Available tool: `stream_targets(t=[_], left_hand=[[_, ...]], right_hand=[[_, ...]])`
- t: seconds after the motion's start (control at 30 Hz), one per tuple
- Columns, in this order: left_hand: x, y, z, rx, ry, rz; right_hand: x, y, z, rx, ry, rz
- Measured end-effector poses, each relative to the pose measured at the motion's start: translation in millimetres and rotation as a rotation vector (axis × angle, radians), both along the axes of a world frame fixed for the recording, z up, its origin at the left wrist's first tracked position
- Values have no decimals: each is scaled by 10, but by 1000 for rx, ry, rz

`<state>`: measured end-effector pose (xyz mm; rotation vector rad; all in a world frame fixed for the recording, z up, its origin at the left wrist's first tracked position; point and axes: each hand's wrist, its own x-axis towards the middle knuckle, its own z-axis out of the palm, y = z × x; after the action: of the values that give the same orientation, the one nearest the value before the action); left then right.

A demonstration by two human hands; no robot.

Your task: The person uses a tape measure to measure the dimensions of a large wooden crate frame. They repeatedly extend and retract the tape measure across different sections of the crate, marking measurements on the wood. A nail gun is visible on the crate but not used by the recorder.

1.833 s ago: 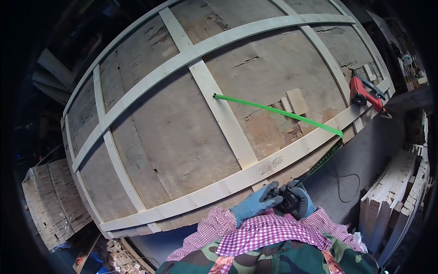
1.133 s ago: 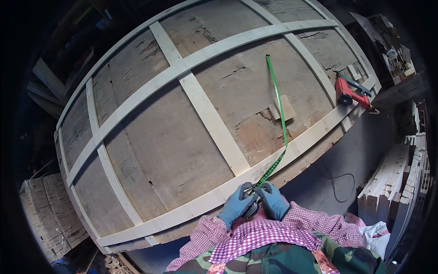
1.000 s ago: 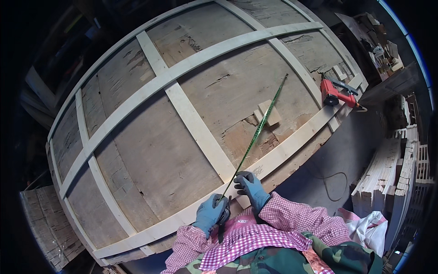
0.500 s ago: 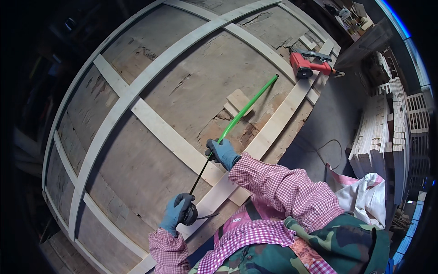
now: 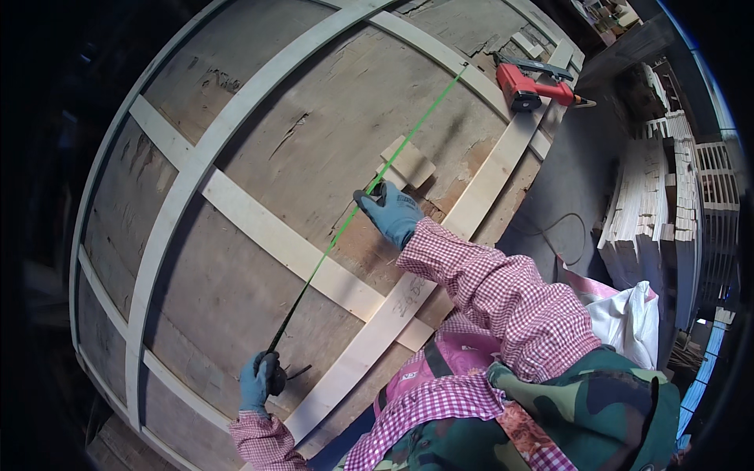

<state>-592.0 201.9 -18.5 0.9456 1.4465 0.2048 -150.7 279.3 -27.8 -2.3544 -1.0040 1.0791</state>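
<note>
My left hand point(image 5: 255, 388), in a blue-grey work glove, grips the black case of a tape measure point(image 5: 276, 380) at the lower left. From it the green blade point(image 5: 430, 110) runs out in a straight diagonal over a large wooden panel point(image 5: 236, 290) framed with pale slats. My right hand point(image 5: 397, 217), gloved alike, closes on the blade partway along with thumb and fingers. The blade's far tip sits by a pale cross slat point(image 5: 440, 56). Just beyond my right hand, two small wood blocks point(image 5: 410, 162) lie beneath the blade.
A red nail gun point(image 5: 518, 86) rests on the panel's right corner, across a long edge slat point(image 5: 491, 177). To the right stand stacks of pale boards point(image 5: 636, 212). A white and pink sack point(image 5: 624, 318) and a thin hose point(image 5: 577, 228) are on the floor side.
My left hand has moved down and left with the case, and my right hand up along the blade. The blade's tip has moved farther up, and the blade now runs straighter.
</note>
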Motion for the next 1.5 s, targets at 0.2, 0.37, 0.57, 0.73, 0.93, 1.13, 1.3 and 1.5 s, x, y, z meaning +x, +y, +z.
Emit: stream_targets(t=[0.2, 0.37, 0.57, 0.73, 0.93, 1.13, 1.3, 1.5], left_hand=[[39, 430, -241, -86, -5, -80], [-118, 606, -282, -176, 96, -160], [-88, 675, -294, -261, 66, -208], [-111, 787, -322, -232, 64, -241], [4, 784, -333, -221, 81, -287], [-21, 444, -582, -194, 120, -357], [12, 274, -645, -248, 109, -321], [-27, 71, -826, -263, 79, -293]], right_hand=[[737, -265, -611, 213, -502, -84], [851, -148, -697, 123, -575, 125], [919, 89, -520, -96, -486, 210], [1177, 52, -166, -167, -320, 224], [1866, -236, 700, -349, -526, 223], [1983, -65, 371, 59, -188, -24], [1021, 629, -181, 209, -369, 395], [267, 1006, -291, 176, -564, 548]])
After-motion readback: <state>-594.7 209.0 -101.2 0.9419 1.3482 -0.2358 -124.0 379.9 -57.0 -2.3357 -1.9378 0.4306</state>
